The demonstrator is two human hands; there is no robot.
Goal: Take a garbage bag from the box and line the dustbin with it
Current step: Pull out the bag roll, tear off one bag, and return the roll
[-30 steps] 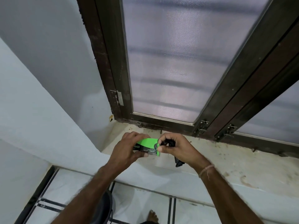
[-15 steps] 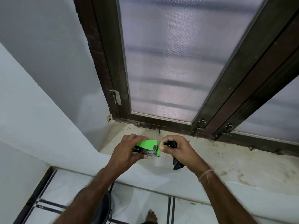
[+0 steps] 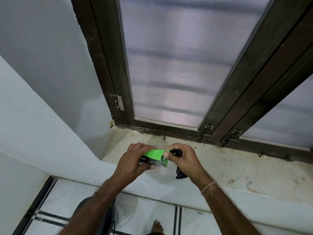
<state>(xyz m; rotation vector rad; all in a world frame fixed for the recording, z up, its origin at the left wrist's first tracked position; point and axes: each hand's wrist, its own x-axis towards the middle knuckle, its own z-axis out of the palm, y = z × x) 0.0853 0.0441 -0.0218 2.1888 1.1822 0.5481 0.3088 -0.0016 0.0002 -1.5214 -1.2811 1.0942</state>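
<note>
A small green and black box [image 3: 154, 158] of garbage bags is held above the window sill by my left hand [image 3: 133, 161], which grips its left end. My right hand [image 3: 182, 158] is closed around a folded black garbage bag [image 3: 180, 174]; part of the bag pokes out above my fingers and its tail hangs below my palm. The thumb and forefinger of that hand press on the box's open right end flap. A dark round dustbin [image 3: 108, 216] stands on the floor below, mostly hidden behind my left forearm.
A stained stone window sill [image 3: 228, 168] runs under a dark wooden window frame [image 3: 169, 128] with frosted panes. White walls [image 3: 42, 99] close in on the left. Tiled floor [image 3: 149, 214] and a bare foot [image 3: 157, 226] show below.
Both hands stay together over the sill with little shift. My right thumb and forefinger have closed onto the box's end flap, pushing it in.
</note>
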